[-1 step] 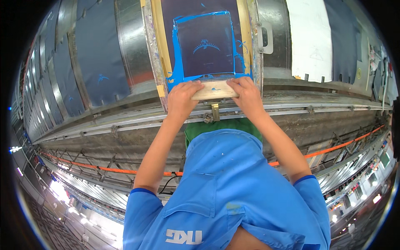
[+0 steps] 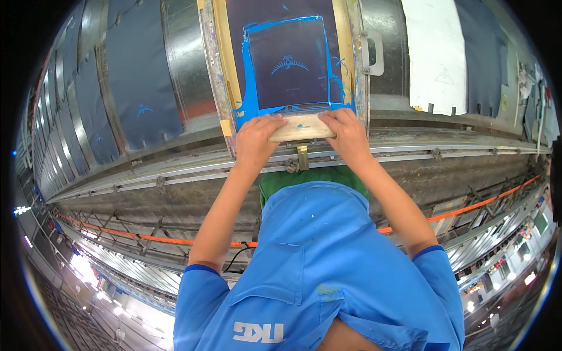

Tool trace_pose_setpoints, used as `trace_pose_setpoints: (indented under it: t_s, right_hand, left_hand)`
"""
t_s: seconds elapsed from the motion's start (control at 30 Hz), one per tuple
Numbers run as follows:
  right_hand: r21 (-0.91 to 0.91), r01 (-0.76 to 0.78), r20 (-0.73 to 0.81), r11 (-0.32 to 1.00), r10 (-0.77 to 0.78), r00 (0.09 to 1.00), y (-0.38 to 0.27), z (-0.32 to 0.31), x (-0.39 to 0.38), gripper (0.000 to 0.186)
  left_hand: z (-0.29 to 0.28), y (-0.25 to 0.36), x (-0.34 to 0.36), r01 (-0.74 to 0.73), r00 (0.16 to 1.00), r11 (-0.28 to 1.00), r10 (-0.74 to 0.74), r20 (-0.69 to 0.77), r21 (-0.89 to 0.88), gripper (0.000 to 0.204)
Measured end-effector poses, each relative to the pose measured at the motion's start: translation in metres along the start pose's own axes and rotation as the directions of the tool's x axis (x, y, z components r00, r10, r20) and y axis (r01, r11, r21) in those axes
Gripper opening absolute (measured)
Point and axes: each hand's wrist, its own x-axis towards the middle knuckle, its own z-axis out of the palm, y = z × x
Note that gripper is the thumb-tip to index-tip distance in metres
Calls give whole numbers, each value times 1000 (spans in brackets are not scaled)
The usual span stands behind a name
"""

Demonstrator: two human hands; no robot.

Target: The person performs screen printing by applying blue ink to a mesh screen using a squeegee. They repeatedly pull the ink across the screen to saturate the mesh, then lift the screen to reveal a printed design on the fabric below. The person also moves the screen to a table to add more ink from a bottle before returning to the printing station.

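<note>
A wooden-handled squeegee lies crosswise at the near end of a screen-printing frame. My left hand grips its left end, and my right hand grips its right end, thumbs on top. Inside the frame, the dark mesh has a rectangular window bordered by streaks of blue ink. A small blue arched design shows in the window. The squeegee's blade is hidden under the handle and my fingers.
Dark fabric panels lie along the long table to the left, some with small blue prints. On the right are a white panel and another dark one. A metal bracket sticks out from the frame's right side. A metal rail runs along the near edge.
</note>
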Motion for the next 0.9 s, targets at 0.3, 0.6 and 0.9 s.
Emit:
trace_pose_setpoints:
  t_s: [0.3, 0.6, 0.9]
  right_hand:
    - [25, 19, 71, 1000, -20, 997, 0, -7, -2, 47]
    - [105, -319, -464, 942, 330, 822, 112, -65, 116, 40]
    - [308, -433, -449, 847, 530, 719, 125, -40, 149, 30]
  left_hand:
    - [2, 6, -7, -24, 999, 1000, 24, -26, -1, 42]
    - [2, 10, -7, 27, 998, 999, -25, 57, -34, 52]
    - [4, 15, -14, 85, 992, 996, -81, 96, -39, 53]
